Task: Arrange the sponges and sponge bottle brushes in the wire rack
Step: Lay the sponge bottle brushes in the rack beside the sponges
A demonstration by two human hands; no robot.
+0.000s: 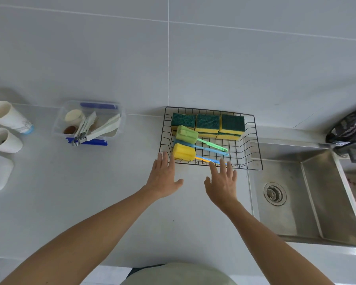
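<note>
Head cam: looking down at a grey countertop (70, 192) with a tiled wall behind, both arms reaching forward.
Far left: two white paper cups (7, 117) tipped on their sides, openings facing the camera, one just behind the other.
Clear tub: a see-through plastic container (119, 120) with blue clips, well left of the rack, holding a small cup, something brown and a few white and metal utensils. Can't tell exactly what they are.
Left hand (162, 182): flat, fingers spread wide, palm down, gripping nothing. Fingertips sit right at the rack's front left corner, just beside the yellow brush head.
Wire rack (255, 140): black, sitting on the counter against the wall, right edge next to the sink.
Sponges (207, 122): yellow with green scrub tops, lined up in a row along the back of the rack, looks like two layers.
Bottle brushes: three lying in the front half, heads to the left, handles pointing right. Green brush (186, 135) furthest back, blue brush (206, 148) in the middle, yellow brush (183, 152) nearest the front.
Right hand (222, 184): also open and empty, fingers splayed, tips over the rack's front rail near the handle ends.
Sink (317, 202): stainless steel, drain visible, on the right.
Far right: a dark object (349, 130) at the frame edge, too cut off to identify.
</note>
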